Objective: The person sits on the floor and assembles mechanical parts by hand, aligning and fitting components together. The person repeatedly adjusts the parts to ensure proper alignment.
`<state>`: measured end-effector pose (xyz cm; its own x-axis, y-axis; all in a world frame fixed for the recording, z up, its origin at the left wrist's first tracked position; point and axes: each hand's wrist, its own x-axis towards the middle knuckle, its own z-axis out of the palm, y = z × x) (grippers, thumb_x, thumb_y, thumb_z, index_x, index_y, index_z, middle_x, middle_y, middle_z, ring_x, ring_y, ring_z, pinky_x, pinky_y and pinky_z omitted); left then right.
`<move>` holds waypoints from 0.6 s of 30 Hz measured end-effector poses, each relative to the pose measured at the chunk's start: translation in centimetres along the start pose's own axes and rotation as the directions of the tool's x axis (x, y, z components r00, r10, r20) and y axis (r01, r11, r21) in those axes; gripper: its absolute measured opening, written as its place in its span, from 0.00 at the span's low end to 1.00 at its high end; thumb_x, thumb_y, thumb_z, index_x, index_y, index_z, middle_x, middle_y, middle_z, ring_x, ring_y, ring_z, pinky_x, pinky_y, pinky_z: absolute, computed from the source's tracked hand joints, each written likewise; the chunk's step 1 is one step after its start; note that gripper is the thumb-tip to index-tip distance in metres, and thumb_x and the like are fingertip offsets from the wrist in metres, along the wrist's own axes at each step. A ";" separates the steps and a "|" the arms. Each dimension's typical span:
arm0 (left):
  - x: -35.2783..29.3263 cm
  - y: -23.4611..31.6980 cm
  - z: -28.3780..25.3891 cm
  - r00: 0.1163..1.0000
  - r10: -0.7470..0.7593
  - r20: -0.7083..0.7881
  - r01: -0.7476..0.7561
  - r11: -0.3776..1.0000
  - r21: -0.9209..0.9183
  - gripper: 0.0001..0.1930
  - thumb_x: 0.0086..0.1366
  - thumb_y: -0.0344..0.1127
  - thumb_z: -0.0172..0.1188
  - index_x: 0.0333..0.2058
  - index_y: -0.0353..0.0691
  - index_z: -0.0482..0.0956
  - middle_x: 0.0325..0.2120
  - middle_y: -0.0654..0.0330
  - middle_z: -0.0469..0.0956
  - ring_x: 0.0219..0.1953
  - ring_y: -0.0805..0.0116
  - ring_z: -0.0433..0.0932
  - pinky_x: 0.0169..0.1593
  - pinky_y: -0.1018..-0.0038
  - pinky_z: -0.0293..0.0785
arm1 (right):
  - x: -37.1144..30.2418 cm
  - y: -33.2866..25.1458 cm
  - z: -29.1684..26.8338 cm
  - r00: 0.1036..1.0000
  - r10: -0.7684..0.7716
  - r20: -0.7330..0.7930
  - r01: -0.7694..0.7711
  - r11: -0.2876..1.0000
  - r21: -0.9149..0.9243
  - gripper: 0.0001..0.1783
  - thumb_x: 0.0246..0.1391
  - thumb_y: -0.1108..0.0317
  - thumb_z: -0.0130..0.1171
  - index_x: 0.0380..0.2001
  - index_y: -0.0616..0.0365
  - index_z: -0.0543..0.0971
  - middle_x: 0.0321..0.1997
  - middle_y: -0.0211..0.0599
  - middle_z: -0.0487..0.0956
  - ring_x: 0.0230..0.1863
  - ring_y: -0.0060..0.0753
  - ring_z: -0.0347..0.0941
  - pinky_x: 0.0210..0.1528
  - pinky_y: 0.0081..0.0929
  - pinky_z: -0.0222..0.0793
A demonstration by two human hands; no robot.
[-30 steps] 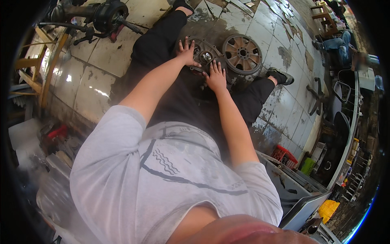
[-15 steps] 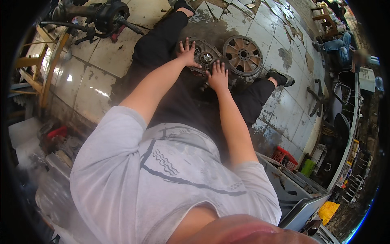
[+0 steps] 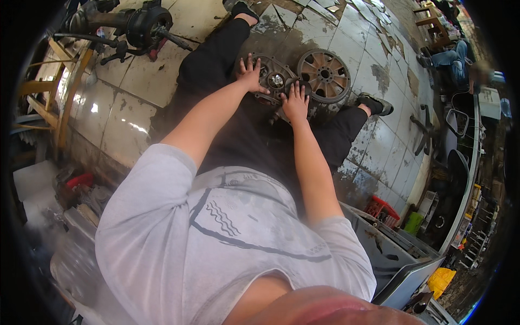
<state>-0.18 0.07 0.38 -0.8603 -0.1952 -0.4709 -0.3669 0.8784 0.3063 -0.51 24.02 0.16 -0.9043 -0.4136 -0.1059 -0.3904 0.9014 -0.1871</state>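
Observation:
On the floor between my outstretched legs lies a round metal housing (image 3: 279, 68) with a scalloped rim and a shiny centre. My left hand (image 3: 249, 75) rests on its left side, fingers spread. Flat on its lower right part is my right hand (image 3: 296, 102), over a dark round piece, with its fingers stretched out. Both palms hide some of the housing. Just to the right lies a toothed flywheel (image 3: 324, 76) with brownish spoke-like sections, touched by neither hand.
A dark axle-like assembly (image 3: 146, 24) stands at upper left by a wooden frame (image 3: 67, 103). Broken tiles (image 3: 379, 19) cover the far floor. On the right are a red crate (image 3: 381, 210), a metal cabinet (image 3: 374, 244) and hanging wrenches (image 3: 479, 238). Another person's jeans (image 3: 455, 59) show at upper right.
My right hand has slid slightly to the right over the housing, showing more of its middle. My left hand stays about where it was.

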 end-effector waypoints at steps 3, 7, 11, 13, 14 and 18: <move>-0.2 -0.4 0.5 1.000 -0.006 -0.007 0.006 1.000 -0.001 0.85 0.37 0.77 0.79 0.80 0.58 0.26 0.79 0.51 0.13 0.80 0.33 0.21 0.74 0.30 0.48 | -1.1 -0.7 0.3 0.981 -0.171 0.091 0.176 0.983 -0.050 0.42 0.72 0.38 0.46 0.79 0.51 0.60 0.87 0.33 0.49 0.87 0.47 0.39 0.82 0.60 0.40; -0.4 -0.5 0.5 1.000 -0.018 0.001 0.018 1.000 -0.002 0.85 0.37 0.77 0.79 0.80 0.58 0.25 0.80 0.52 0.12 0.80 0.33 0.20 0.74 0.30 0.47 | -0.8 -0.6 -0.2 0.993 -0.090 0.071 0.092 0.995 -0.023 0.42 0.72 0.39 0.46 0.79 0.51 0.59 0.87 0.33 0.49 0.87 0.47 0.39 0.83 0.60 0.39; -0.3 -0.4 0.5 1.000 -0.009 0.015 0.010 1.000 -0.016 0.85 0.37 0.77 0.79 0.80 0.58 0.25 0.79 0.53 0.12 0.80 0.34 0.20 0.75 0.31 0.47 | -1.1 -1.4 -0.6 0.988 -0.096 0.118 0.111 0.985 -0.129 0.42 0.73 0.38 0.44 0.80 0.51 0.59 0.87 0.31 0.49 0.87 0.43 0.39 0.83 0.60 0.35; -0.3 -0.5 0.5 1.000 -0.011 0.011 0.011 1.000 -0.007 0.85 0.37 0.78 0.79 0.80 0.58 0.24 0.79 0.53 0.11 0.80 0.34 0.19 0.75 0.32 0.46 | -1.2 -1.8 -0.7 0.985 -0.103 0.138 0.119 0.986 -0.118 0.42 0.73 0.37 0.43 0.80 0.51 0.59 0.87 0.31 0.49 0.87 0.43 0.39 0.83 0.60 0.34; -0.1 -0.7 0.3 1.000 -0.015 0.013 0.015 1.000 -0.005 0.85 0.37 0.78 0.79 0.80 0.58 0.24 0.79 0.53 0.11 0.80 0.34 0.19 0.75 0.32 0.46 | -0.9 -1.7 -1.0 0.990 -0.074 0.118 0.086 0.991 -0.100 0.42 0.73 0.37 0.43 0.80 0.51 0.59 0.87 0.31 0.49 0.87 0.44 0.39 0.83 0.60 0.33; -0.1 -0.1 0.3 1.000 -0.012 0.022 0.012 1.000 -0.007 0.85 0.38 0.78 0.78 0.80 0.58 0.24 0.79 0.52 0.12 0.80 0.34 0.19 0.75 0.32 0.46 | -0.6 -0.9 -0.9 0.996 -0.020 0.088 0.030 0.993 -0.116 0.42 0.73 0.37 0.43 0.80 0.51 0.58 0.87 0.30 0.49 0.87 0.42 0.39 0.84 0.60 0.32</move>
<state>0.01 0.08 0.17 -0.8480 -0.1958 -0.4925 -0.3794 0.8731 0.3062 0.26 23.55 1.30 -0.8776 -0.4410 -0.1879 -0.4347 0.8974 -0.0758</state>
